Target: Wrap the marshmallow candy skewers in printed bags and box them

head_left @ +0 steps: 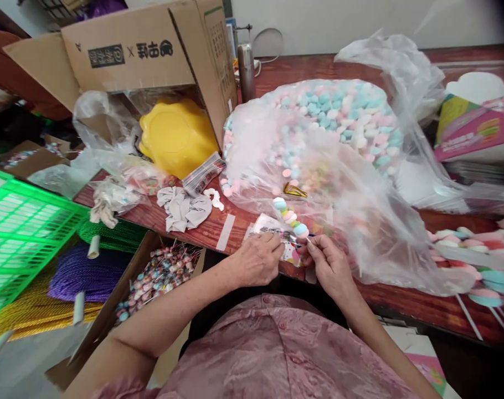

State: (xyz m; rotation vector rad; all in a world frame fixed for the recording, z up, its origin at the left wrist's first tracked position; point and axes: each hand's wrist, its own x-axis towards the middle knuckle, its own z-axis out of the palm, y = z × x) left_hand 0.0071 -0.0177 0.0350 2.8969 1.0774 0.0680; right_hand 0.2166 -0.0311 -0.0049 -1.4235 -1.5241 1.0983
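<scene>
A candy skewer [291, 217] of blue, pink, white and green marshmallow pieces tilts up to the left over the table's front edge. My right hand [330, 265] pinches its stick at the lower end, fingers closed. Just left of it, my left hand [258, 259] is curled with its fingers together at some small clear printed packaging [291, 252]; what the fingertips grip is hidden. A large clear bag [339, 119] full of pink, white and blue marshmallows lies beyond both hands. Gold twist ties [294, 190] rest by the bag's near side.
Finished skewers [484, 255] lie at the right. On the left are a cardboard box [131, 55] with a yellow lid [179, 136], grey cloth [183, 208] and a green crate [31, 233]. Below stands a carton of small wrapped sweets [160, 277]. A metal flask [246, 72] stands behind.
</scene>
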